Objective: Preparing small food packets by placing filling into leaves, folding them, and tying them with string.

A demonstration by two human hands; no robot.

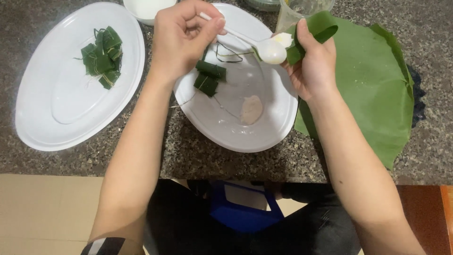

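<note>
Two hands meet — left hand spoon, right hand leaf strip.

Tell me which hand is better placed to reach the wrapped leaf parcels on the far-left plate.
Probably the left hand: it holds only the white spoon and is closer to the parcels. The right hand grips a folded leaf strip farther away.

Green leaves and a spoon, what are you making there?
The left hand holds a white spoon up to a folded leaf strip pinched in the right hand. Below them, a white oval plate holds two tied leaf parcels and a lump of pale paste. Another plate on the left has a pile of finished parcels. A big leaf lies on the right.
</note>
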